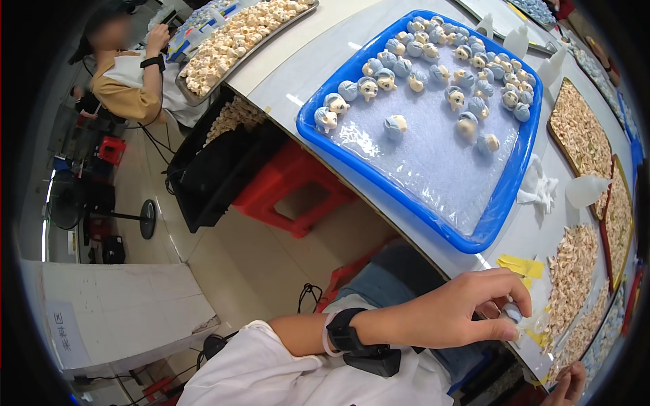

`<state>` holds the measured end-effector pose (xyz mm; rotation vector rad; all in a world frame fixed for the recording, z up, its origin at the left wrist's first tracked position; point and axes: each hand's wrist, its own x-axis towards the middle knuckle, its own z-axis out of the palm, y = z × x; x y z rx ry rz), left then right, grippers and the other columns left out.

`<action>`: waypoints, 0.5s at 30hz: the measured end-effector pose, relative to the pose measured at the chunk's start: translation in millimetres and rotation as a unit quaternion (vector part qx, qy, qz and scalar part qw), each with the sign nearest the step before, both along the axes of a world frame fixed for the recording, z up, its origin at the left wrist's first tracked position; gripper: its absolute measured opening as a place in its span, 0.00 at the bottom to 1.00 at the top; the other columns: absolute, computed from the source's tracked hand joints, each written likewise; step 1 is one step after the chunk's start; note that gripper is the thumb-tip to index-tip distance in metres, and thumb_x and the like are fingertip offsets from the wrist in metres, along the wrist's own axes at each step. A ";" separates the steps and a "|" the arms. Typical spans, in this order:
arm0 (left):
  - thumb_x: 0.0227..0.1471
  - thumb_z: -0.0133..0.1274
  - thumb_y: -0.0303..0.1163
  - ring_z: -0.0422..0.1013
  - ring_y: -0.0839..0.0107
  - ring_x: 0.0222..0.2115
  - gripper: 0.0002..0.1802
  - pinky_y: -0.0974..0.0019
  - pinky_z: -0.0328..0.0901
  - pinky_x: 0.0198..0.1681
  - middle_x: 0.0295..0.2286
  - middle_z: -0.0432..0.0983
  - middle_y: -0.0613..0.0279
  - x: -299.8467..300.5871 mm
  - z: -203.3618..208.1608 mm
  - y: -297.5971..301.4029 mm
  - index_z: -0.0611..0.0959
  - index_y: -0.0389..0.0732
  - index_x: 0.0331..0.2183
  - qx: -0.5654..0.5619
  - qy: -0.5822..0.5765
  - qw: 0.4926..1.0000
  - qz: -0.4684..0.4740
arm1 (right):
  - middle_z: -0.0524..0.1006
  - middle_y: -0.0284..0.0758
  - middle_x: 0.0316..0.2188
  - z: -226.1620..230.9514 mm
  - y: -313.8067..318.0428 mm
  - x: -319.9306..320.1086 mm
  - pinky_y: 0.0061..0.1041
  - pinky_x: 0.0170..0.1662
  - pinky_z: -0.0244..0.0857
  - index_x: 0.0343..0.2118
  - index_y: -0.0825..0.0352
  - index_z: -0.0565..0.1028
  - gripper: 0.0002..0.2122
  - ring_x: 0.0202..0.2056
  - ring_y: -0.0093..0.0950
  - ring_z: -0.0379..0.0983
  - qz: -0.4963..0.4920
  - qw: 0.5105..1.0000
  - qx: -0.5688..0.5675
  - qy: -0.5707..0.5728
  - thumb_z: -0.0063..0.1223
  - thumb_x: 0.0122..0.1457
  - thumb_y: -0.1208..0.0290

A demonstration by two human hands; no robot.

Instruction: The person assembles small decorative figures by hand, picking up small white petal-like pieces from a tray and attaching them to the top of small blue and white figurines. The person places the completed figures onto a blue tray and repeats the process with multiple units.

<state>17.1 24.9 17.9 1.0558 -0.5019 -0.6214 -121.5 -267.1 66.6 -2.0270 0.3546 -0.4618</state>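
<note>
My left hand [467, 308] reaches across from the lower middle, its thumb and fingers pinched around a small blue doll-head part [512, 312], mostly covered by the fingers. At the lower right edge, only some bent fingers of my right hand [570, 386] show; whether they hold anything is hidden. Beside my left hand lie yellow tape strips [520, 265] and a heap of small beige pieces [572, 274]. Beyond it stands a blue tray [406, 203] lined with clear plastic. Several blue-haired doll heads [455, 98] crowd its far half, with a few loose ones nearer.
A squeeze bottle [586, 191] and crumpled white tissue [537, 184] lie right of the tray. Trays of beige pieces [581, 135] line the right side. Far left, a person [125, 84] sits near a metal tray of pale parts [237, 44]. A red stool [294, 189] stands under the table.
</note>
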 end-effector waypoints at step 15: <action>0.44 0.58 0.28 0.63 0.83 0.27 0.16 0.81 0.62 0.29 0.35 0.69 0.67 4.1 1.5 5.2 0.75 0.37 0.37 0.031 0.030 0.999 0.008 | 0.68 0.35 0.22 -6.5 11.6 -2.4 0.20 0.28 0.58 0.28 0.69 0.68 0.06 0.23 0.24 0.63 -0.047 0.994 0.101 -0.009 0.53 0.52 0.73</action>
